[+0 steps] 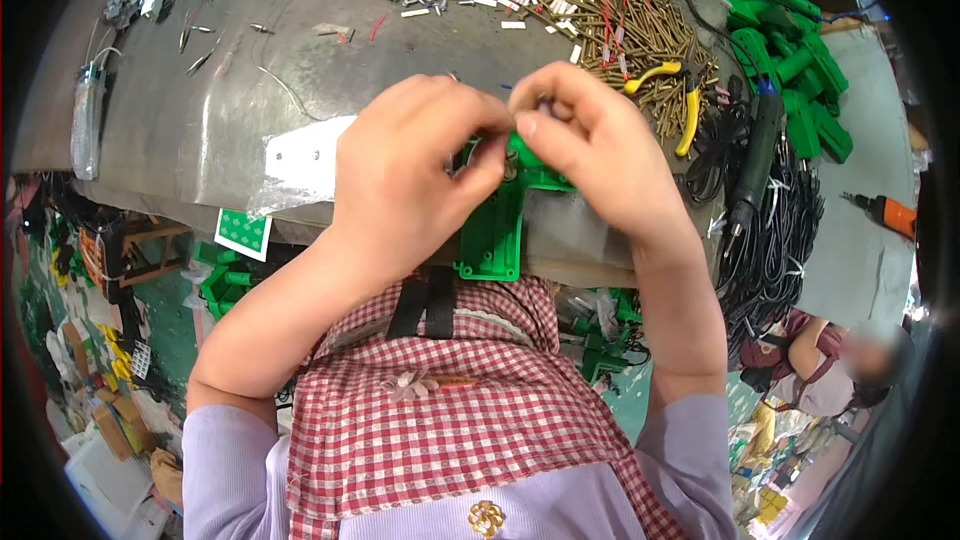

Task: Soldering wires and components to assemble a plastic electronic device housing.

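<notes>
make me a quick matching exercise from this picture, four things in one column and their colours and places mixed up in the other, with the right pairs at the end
Things
1. pliers
2. plastic part
3. cables
4. flat sheet

Colours and places
A. white, left of the left hand
B. yellow-handled, by the pile of brass-coloured pins
C. black, bundled, beyond the right hand on the picture's right
D. green, at both hands and reaching down toward the checked apron

Right pairs: 1-B, 2-D, 3-C, 4-A
</notes>
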Demonstrator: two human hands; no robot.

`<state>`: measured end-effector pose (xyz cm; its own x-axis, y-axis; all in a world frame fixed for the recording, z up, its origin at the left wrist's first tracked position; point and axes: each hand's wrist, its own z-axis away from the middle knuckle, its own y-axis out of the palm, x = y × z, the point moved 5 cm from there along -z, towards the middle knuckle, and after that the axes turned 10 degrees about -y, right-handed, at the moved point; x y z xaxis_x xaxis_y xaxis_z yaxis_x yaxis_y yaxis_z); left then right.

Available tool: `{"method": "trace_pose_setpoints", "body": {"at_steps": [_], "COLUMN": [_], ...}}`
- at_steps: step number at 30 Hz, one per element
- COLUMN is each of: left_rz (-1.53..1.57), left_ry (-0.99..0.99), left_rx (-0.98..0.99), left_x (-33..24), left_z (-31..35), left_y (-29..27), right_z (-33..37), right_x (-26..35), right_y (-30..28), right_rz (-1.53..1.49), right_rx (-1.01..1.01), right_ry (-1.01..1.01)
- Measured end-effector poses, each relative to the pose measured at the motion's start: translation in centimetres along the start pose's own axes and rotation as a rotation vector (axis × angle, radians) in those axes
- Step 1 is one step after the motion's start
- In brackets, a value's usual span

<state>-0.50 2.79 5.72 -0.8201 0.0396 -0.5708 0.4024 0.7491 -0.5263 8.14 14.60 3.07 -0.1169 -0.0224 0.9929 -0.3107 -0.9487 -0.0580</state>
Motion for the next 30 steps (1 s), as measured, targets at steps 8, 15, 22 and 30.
{"method": "trace_pose_setpoints", "body": {"at_steps": [8, 15, 22, 30], "left_rz": [0.018, 0.5, 0.193, 0.354], "left_ry": [-0.019, -0.77, -0.13, -0.437], "left_rx": [0.041, 0.397, 0.118, 0.23], "left_x": [0.6, 3.9, 1.6, 3.6], "left_z": [-0.5, 0.2, -0.9, -0.4], "left_y": [-0.1, 0.9, 0.4, 0.9], "right_z": [0.3, 0.9, -0.4, 0.1], "right_x": [1.9, 3.2, 0.3, 3.3], "right_y": [-0.3, 0.4, -0.1, 0.1], "right_rz": [0.529, 0.918, 0.126, 0.923], "right_rx": [-0.049, 0.008, 0.02, -0.068], "right_ry": [-0.341, -0.707, -0.08, -0.708]}}
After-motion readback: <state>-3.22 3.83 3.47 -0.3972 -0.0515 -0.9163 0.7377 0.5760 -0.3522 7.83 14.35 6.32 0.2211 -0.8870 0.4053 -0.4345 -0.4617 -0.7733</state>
